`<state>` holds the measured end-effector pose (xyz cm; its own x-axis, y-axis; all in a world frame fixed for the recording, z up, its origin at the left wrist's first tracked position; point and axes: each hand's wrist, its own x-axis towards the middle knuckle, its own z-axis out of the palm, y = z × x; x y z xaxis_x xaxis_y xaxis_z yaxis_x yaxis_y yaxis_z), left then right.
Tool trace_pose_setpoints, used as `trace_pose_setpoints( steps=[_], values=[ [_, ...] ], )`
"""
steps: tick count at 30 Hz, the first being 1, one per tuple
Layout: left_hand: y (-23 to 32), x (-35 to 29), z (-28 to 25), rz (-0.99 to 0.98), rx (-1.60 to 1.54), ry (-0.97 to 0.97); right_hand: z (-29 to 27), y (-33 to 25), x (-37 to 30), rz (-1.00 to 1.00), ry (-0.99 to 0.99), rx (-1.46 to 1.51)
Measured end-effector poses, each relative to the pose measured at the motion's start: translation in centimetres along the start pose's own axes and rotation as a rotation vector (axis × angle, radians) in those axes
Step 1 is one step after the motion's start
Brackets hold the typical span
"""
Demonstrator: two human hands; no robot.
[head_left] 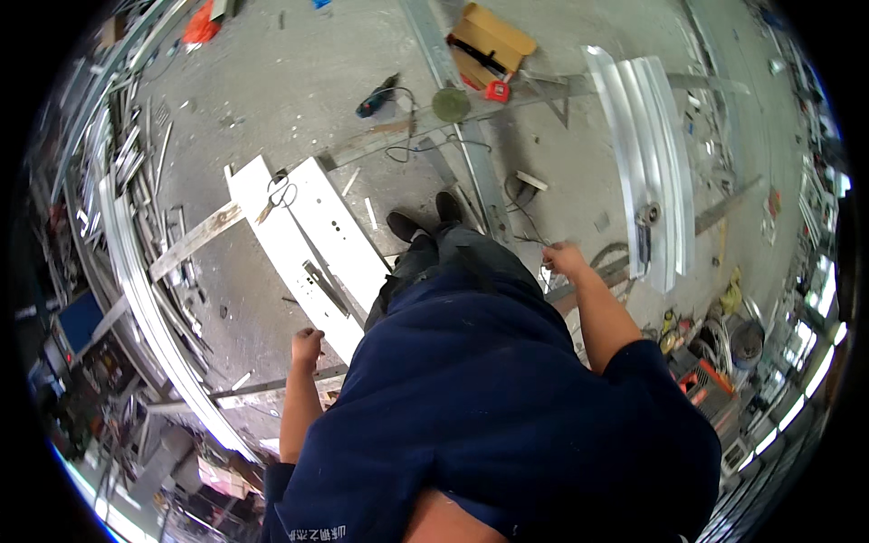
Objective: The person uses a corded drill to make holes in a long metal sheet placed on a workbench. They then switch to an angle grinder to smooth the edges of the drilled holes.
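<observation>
My left hand (pixel 308 347) hangs at my left side, its fingers curled closed; whether anything is inside is hidden. Close to it lie two long white panels (pixel 337 217) with small dark holes, side by side on crossbars. Scissors (pixel 279 195) rest at their far end, and a narrow metal piece (pixel 324 288) lies between them. On my right, the fingers of my right hand (pixel 563 260) are pinched together. A thin dark cord (pixel 525 210) runs up to these fingertips, but what they grip is too small to tell.
Silvery long profiles (pixel 647 154) lie at the right with an angle grinder (pixel 644 237) on them. Ahead are a power drill (pixel 376 98), an open cardboard box (pixel 493 41) and a red tape measure (pixel 497 90). Metal offcuts (pixel 136 163) clutter the left. Beams (pixel 484 176) cross near my feet.
</observation>
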<state>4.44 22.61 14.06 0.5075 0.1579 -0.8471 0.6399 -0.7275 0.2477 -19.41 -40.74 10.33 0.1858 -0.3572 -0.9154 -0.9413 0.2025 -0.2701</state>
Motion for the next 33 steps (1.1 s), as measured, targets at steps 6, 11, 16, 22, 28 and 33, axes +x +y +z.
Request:
trace_pose_setpoints(
  steps=[6,11,16,22,28,33],
  values=[
    [7.8,-1.9,0.1,0.084,0.066,0.019,0.8,-0.5,0.8,-0.054,-0.077,0.042],
    [5.8,-3.8,3.2,0.020,-0.017,0.056,-1.7,-2.3,3.9,-0.105,-0.107,-0.036],
    [4.5,-5.8,6.8,-0.061,0.036,-0.069,-5.7,-1.4,5.8,-0.137,-0.055,-0.007],
    [1.7,-3.9,6.5,-0.087,0.078,-0.158,-5.3,1.5,4.1,-0.115,-0.024,0.082],
    [0.8,2.3,5.6,-0.032,-0.006,-0.016,-7.0,13.6,5.4,-0.463,-0.057,-0.397],
    [0.9,2.4,3.8,-0.094,-0.087,0.055,-2.5,5.6,-3.8,-0.074,-0.036,-0.146]
  ],
)
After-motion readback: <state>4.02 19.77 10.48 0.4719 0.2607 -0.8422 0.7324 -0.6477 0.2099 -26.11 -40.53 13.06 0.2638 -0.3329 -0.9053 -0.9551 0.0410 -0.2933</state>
